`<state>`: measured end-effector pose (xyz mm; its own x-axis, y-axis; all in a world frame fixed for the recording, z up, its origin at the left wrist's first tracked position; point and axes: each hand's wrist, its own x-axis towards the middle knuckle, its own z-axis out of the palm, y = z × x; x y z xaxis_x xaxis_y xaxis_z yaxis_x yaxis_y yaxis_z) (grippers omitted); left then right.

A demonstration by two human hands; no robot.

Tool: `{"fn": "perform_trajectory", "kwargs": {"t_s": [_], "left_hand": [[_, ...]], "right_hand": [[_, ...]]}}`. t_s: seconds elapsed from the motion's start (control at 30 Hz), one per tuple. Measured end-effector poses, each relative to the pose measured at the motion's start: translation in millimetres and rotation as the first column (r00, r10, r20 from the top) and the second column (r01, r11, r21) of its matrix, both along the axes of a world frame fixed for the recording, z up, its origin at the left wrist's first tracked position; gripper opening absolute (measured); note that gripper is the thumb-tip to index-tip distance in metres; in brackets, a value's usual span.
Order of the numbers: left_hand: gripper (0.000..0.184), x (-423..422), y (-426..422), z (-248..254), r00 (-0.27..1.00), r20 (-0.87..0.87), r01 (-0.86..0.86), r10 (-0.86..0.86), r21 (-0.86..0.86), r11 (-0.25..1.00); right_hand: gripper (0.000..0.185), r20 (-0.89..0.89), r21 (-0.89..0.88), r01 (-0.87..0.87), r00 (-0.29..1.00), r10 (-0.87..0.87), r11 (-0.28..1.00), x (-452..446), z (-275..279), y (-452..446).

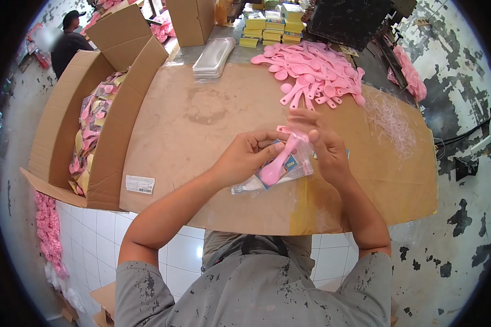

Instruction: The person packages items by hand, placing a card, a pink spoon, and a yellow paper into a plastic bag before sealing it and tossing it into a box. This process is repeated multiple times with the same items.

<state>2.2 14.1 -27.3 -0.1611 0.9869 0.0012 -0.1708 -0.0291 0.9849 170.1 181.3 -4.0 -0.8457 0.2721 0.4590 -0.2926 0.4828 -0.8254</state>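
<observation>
A pink plastic spoon [277, 168] lies inside a clear plastic bag [305, 168], tilted, with its bowl toward me. A card with blue print [291, 162] shows behind it in the bag. My left hand [251, 152] pinches the bag's left side near its upper end, thumb on top. Close to the spoon's handle end, at the bag's top right, is my right hand [328, 150]. Its fingers are smeared by motion, so their grip cannot be made out. Partly behind the right hand, a small blue-edged piece [315, 155] shows on the cardboard.
Pink spoons [316, 71] are heaped at the back right, beside stacks of yellow-edged cards [273, 23]. Clear bags [213, 59] lie stacked at the back. An open carton [120, 136] on the left holds packed spoons. Plastic strips [394, 122] lie at right. A person [71, 43] is beyond.
</observation>
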Motion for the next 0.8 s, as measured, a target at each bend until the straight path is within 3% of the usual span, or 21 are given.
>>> {"fn": "perform_trajectory", "kwargs": {"t_s": [0.07,0.13,0.2,0.27,0.33,0.43,0.53,0.63,0.73,0.8], "left_hand": [[0.033,-2.2,-2.3,4.0,0.997,0.065,0.031,-0.03,-0.012,0.999],[0.032,-4.0,-3.4,6.1,0.99,0.113,0.088,-0.084,-0.032,0.996],[0.033,-1.8,-5.7,10.0,0.985,0.104,0.136,-0.135,-0.005,0.991],[0.033,-1.5,-7.4,13.1,0.974,0.112,0.196,-0.198,0.027,0.98],[0.034,-2.1,-9.8,14.8,0.953,0.139,0.265,-0.271,0.061,0.962],[0.039,7.0,-7.3,11.9,0.994,0.083,0.044,-0.067,0.26,0.965],[0.046,1.4,-13.8,16.4,0.967,-0.252,0.066,0.026,0.351,0.934],[0.054,3.8,-23.7,24.0,0.944,-0.329,0.13,-0.018,0.321,0.938],[0.048,14.3,-20.6,29.4,0.906,-0.406,0.044,0.121,0.373,0.927],[0.044,15.2,-20.9,33.8,0.946,-0.307,0.007,0.106,0.345,0.939]], "right_hand": [[0.04,-0.021,-0.063,-0.133,0.991,0.132,0.989,0.3,7.5,5.7],[0.033,-0.143,-0.571,-0.258,0.966,0.215,0.779,1.4,18.3,4.5],[0.025,-0.076,-0.275,-0.219,0.976,0.206,0.936,0.1,23.3,3.3],[0.018,0.006,-0.042,-0.203,0.979,0.204,0.978,1.1,31.6,0.7],[0.013,0.114,0.093,-0.223,0.971,0.212,0.97,5.0,48.6,-4.7],[0.014,-0.051,0.116,-0.242,0.967,0.249,0.963,9.2,74.7,-12.2],[0.014,-0.007,0.567,-0.006,1.0,0.012,0.824,13.5,104.3,-26.0],[0.016,0.051,0.442,0.126,0.985,-0.165,0.888,17.2,110.6,-35.8],[0.018,0.04,0.402,0.176,0.977,-0.21,0.899,13.7,104.7,-42.0],[0.017,0.065,0.38,0.147,0.98,-0.186,0.913,13.0,99.9,-41.0]]}}
